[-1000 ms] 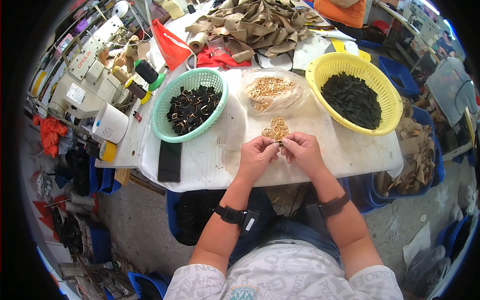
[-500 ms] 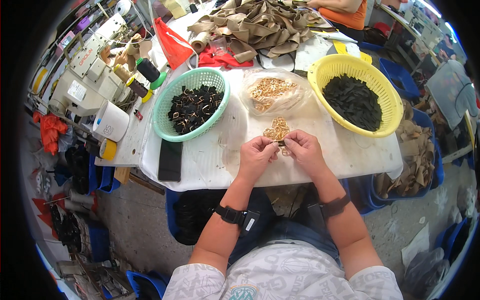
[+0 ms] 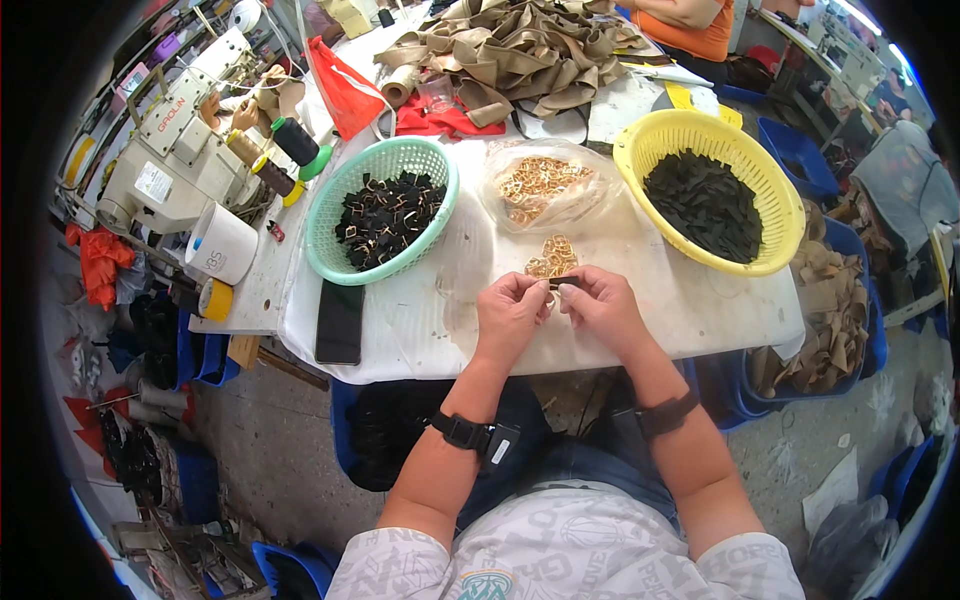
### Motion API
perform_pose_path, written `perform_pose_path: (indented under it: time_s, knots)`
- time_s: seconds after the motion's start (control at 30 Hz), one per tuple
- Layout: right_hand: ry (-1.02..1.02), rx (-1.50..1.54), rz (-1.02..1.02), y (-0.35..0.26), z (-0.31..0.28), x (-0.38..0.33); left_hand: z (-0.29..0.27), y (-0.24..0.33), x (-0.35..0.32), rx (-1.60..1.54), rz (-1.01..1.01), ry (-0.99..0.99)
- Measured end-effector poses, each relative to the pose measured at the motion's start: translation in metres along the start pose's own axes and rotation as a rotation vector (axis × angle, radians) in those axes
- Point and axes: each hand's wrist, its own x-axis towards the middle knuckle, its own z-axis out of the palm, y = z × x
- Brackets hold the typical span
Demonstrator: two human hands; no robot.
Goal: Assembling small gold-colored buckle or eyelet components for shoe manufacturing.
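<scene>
- Pinching, both hands: left hand (image 3: 510, 312) & right hand (image 3: 605, 308) nearly together, fingertips closed on a short, narrow black fabric strip (image 3: 566, 281), held below the clear plastic bag (image 3: 588, 213).
- Change vs. ½ sec ago: strip now shows more plainly as a dark bar btwn the fingertips, & less gold shows just under it. Hands otherwise approx. same spot.
- Meaning (my read): strip prob. being turned or shifted in the fingers, piece not done w/ yet. Can't tell if a ring is on it; fingers hide that.
- Small loose pile of gold metal rings (image 3: 552, 256) btwn bag & hands, just beyond the fingertips; more gold rings inside bag.
- Left of bag: round mint-green plastic basket (image 3: 326, 195) w/ black fabric pcs & gold metal bits mixed. Black phone (image 3: 340, 325) lower left of bag, by that basket.
- Right of bag: round yellow plastic basket (image 3: 782, 190) w/ loose black strips, no gold visible among them.
- Beyond bag: big heap of brown fabric strips (image 3: 530, 50), same white-covered bench (image 3: 690, 315).
</scene>
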Motion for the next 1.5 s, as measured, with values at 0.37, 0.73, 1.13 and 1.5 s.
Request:
perform_pose_path:
  time_s: [0.37,0.73,1.13,1.5]
  knots:
    - [-0.047,-0.021,0.009,0.001,-0.003,-0.001,0.004,0.007,-0.003,0.055,0.004,-0.071]
    - [0.002,0.013,0.039,0.001,-0.003,0.001,-0.005,0.002,0.0,0.013,-0.018,-0.079]
    - [0.048,0.079,0.039,-0.004,-0.002,0.001,-0.004,0.006,0.0,-0.041,-0.012,-0.055]
    - [0.037,0.023,-0.001,0.008,-0.003,0.002,-0.004,0.004,0.0,-0.041,-0.025,-0.051]
